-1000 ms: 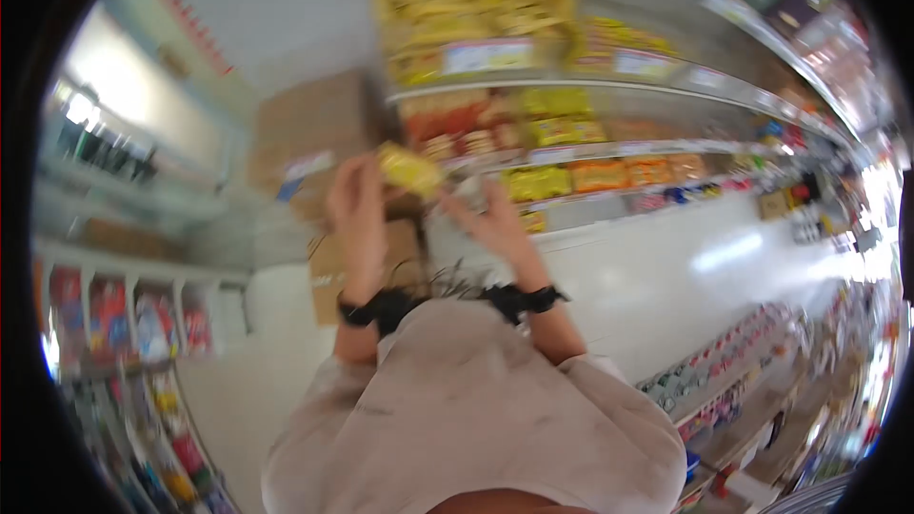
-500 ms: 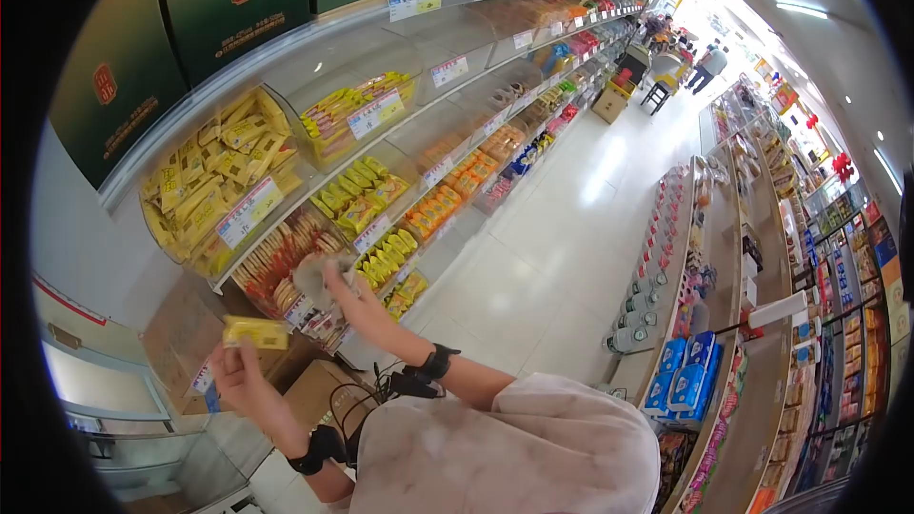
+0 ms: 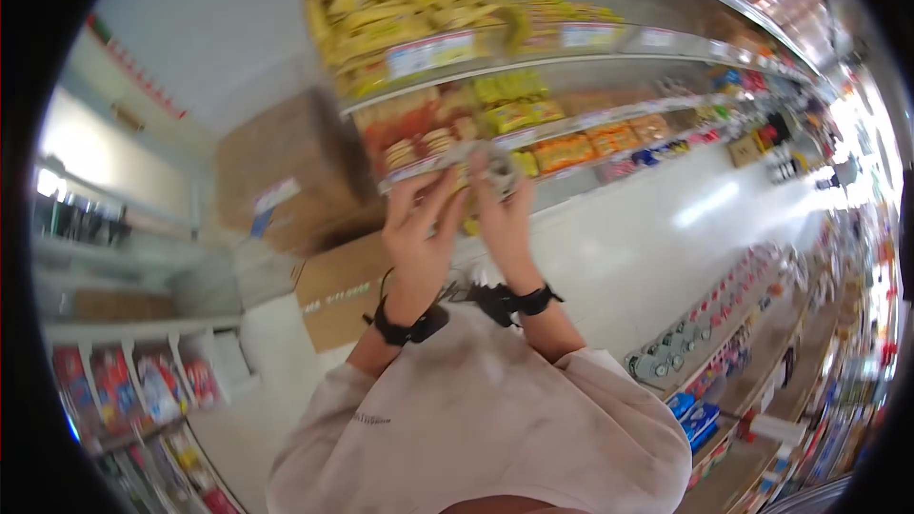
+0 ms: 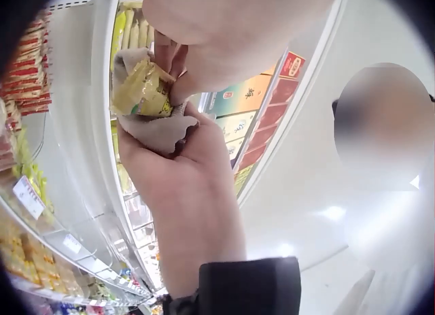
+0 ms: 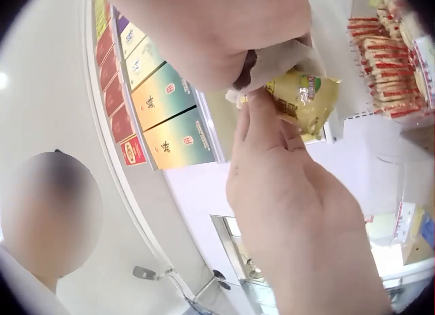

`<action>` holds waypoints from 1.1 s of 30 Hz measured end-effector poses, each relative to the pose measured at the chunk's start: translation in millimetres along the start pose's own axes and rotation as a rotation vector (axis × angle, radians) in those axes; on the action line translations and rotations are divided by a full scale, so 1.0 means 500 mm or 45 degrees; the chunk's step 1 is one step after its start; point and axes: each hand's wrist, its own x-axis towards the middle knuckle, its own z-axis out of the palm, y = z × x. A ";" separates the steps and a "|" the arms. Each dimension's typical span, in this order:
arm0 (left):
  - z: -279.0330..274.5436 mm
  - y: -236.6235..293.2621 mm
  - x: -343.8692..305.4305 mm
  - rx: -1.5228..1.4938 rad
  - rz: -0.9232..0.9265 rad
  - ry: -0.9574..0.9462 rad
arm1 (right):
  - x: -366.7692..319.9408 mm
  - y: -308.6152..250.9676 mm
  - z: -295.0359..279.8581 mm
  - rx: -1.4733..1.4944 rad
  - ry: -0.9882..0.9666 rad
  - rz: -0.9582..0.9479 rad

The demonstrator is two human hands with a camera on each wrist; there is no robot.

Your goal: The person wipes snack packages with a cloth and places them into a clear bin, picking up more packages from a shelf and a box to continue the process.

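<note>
In front of the snack shelf, my two hands meet in the head view. My left hand (image 3: 419, 233) pinches a small yellow wrapped snack packet (image 5: 312, 101), seen best in the right wrist view. My right hand (image 3: 505, 224) holds a greyish cloth (image 4: 158, 133) curled around the packet's lower side, and the cloth lies against the wrapper. In the left wrist view the packet (image 4: 144, 90) sits between the cloth and my left fingers, its printed end sticking out. From the head view, most of the packet is hidden behind the fingers.
A clear bin (image 3: 433, 52) full of yellow packets stands on the upper shelf, with red and white wrapped snacks (image 3: 405, 124) below. Cardboard boxes (image 3: 286, 167) stand left of the shelf. An aisle floor (image 3: 647, 219) runs off to the right. Green gift boxes (image 5: 166, 101) line a high shelf.
Half a second ago my left hand held the packet out to the left, apart from the cloth in my right hand. Both hands have since come together, and the head view has turned leftward and down.
</note>
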 end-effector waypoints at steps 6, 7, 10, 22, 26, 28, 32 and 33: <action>-0.029 -0.028 0.008 -0.101 0.000 0.162 | 0.000 -0.047 0.058 0.748 0.033 0.372; -0.037 -0.031 0.011 -0.114 -0.035 0.179 | -0.006 -0.043 0.063 0.700 -0.025 0.381; -0.054 -0.039 0.014 0.024 0.058 0.194 | -0.024 -0.031 0.094 0.525 -0.016 0.248; -0.153 -0.058 -0.008 -0.246 -0.283 0.088 | -0.022 -0.063 0.154 0.251 -0.365 0.243; -0.196 -0.065 -0.010 0.161 -0.120 0.208 | -0.021 -0.022 0.165 0.172 -0.508 0.157; -0.209 -0.073 -0.016 0.050 -0.233 0.200 | -0.026 -0.017 0.179 0.028 -0.464 0.013; -0.218 -0.080 -0.030 -0.681 -0.697 0.269 | -0.041 -0.023 0.223 -0.386 -0.426 -0.564; -0.223 -0.077 -0.029 -0.834 -0.799 0.315 | -0.042 -0.026 0.234 -0.480 -0.470 -0.742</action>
